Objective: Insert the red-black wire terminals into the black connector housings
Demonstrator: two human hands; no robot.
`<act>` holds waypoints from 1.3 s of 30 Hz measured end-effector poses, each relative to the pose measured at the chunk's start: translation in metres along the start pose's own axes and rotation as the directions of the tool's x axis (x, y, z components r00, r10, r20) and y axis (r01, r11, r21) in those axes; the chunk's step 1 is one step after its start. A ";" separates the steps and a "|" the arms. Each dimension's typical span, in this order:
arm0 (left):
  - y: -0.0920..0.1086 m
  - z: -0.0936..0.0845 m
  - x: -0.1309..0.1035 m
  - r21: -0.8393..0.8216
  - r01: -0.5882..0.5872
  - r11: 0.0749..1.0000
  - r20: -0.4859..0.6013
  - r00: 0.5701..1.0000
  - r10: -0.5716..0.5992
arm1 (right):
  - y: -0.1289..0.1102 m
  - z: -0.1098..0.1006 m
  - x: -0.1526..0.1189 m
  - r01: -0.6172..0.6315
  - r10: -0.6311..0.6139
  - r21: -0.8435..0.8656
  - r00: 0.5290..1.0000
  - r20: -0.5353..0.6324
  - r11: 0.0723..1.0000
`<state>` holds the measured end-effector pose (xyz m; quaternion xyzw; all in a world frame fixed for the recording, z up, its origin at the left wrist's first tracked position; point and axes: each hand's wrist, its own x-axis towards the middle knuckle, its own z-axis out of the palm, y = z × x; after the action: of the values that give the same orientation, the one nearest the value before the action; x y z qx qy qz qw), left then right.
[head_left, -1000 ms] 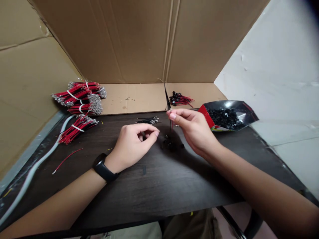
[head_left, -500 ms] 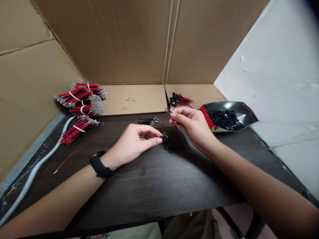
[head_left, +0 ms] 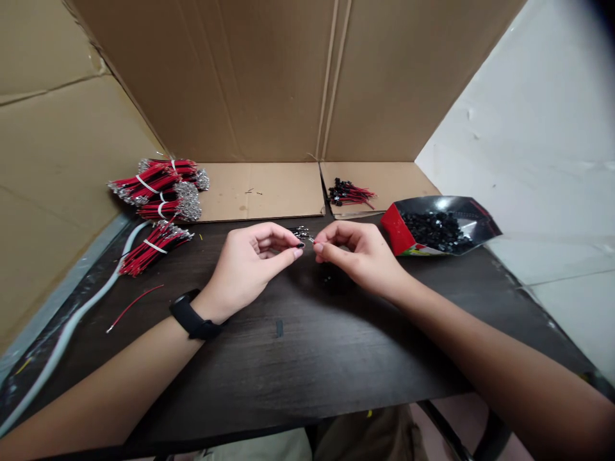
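Note:
Pinched between thumb and forefinger of my left hand (head_left: 254, 262) is a small black connector housing (head_left: 300, 245). My right hand (head_left: 362, 256) is closed on a short wire with a silvery crimped end (head_left: 311, 241), which points left at the housing with a small gap between them. Most of that wire is hidden by my fingers. Behind the fingertips lie black wires with silver terminals (head_left: 302, 230), partly covered by my left hand. A few loose black housings (head_left: 328, 280) rest on the dark table (head_left: 269, 384) in the shadow below my right hand.
Bundles of red and black wires (head_left: 158, 192) are stacked at the left, with another tied bundle (head_left: 154, 248) in front. One red wire (head_left: 134, 307) lies near a white cable (head_left: 72, 326). Wires with black housings (head_left: 350, 193) lie on cardboard. A box of black housings (head_left: 394, 230) stands right.
My left hand has lifted away from the loose housings with one in its fingertips. My right hand has moved left and slightly down, and the wire end now faces the housing.

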<state>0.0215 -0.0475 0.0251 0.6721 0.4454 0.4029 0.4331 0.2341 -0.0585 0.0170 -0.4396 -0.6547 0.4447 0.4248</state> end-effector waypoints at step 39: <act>-0.009 0.000 0.003 -0.298 0.119 0.947 0.043 0.993 -0.111 | 0.001 0.002 -0.001 -0.062 0.066 -0.071 0.996 0.057 0.996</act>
<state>0.0205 -0.0428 0.0175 0.5766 0.4118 0.4312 0.5586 0.2323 -0.0592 0.0156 -0.4615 -0.6674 0.4481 0.3753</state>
